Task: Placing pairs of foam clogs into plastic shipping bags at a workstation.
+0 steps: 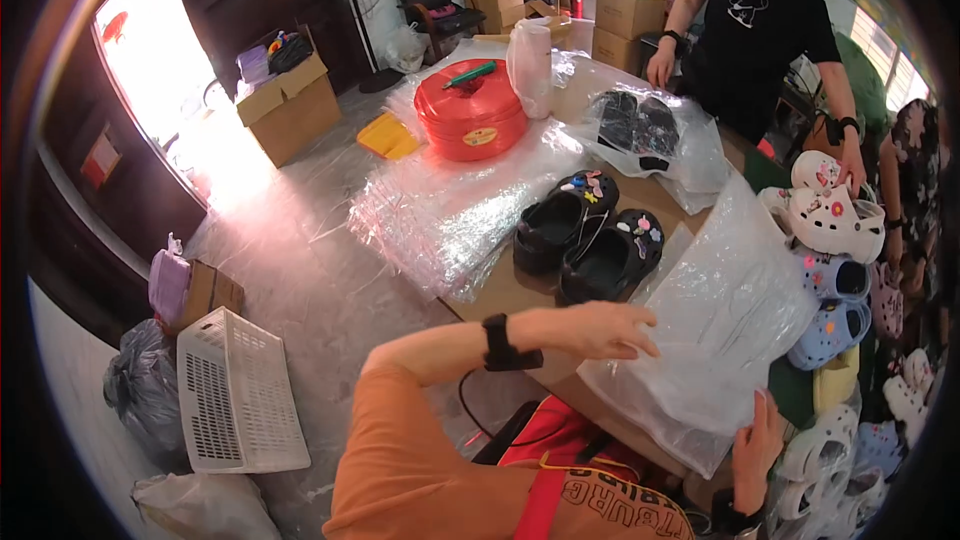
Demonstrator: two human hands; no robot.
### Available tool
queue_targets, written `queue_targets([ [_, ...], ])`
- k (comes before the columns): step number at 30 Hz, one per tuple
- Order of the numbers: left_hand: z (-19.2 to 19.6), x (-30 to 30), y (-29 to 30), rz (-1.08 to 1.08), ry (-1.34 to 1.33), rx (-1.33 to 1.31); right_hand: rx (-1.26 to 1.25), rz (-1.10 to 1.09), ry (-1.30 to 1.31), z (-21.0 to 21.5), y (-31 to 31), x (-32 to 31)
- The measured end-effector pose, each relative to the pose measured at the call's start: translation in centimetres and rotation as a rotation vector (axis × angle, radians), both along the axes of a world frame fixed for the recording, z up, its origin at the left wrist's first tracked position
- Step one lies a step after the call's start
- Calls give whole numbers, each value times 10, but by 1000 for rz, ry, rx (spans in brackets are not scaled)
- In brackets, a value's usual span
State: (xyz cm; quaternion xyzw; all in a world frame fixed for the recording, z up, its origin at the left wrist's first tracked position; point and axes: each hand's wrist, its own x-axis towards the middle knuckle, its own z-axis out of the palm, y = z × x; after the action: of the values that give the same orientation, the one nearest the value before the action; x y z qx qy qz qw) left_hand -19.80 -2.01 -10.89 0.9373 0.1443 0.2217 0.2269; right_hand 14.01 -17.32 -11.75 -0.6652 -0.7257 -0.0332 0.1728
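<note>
A flat clear plastic bag (715,310) lies across the near right part of the table. My left hand (605,330) hovers over its left edge, fingers stretched out and nothing held. At the bag's near right corner, my right hand (757,445) has its fingers closed on the plastic edge; the thumb is mostly hidden. Just beyond my left hand stands a pair of black clogs with colourful charms, a left-side clog (565,220) and a right-side clog (612,258), side by side with their heel openings toward me.
A stack of clear bags (470,200) and a red round container (470,110) occupy the table's left. Bagged dark clogs (637,128) lie farther back. Across the table a person (765,30) touches white clogs (835,220). Many clogs crowd the right side; a white basket (240,395) stands left.
</note>
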Motion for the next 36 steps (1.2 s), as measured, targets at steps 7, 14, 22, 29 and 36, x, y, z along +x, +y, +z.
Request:
queue_targets([
  [7,91,-147,183,884,-133,272,-25,-153,155,-75,-16,25],
  [14,37,-246,276,1382,328,44,77,-183,169,-102,-31,17],
  [22,38,-206,295,1485,389,190,89,-231,133,-108,-27,19],
  [29,54,-209,341,1473,544,181,-30,-269,-43,-135,-43,38],
  [36,55,-220,352,1526,415,-95,5,-254,82,-109,-32,22],
])
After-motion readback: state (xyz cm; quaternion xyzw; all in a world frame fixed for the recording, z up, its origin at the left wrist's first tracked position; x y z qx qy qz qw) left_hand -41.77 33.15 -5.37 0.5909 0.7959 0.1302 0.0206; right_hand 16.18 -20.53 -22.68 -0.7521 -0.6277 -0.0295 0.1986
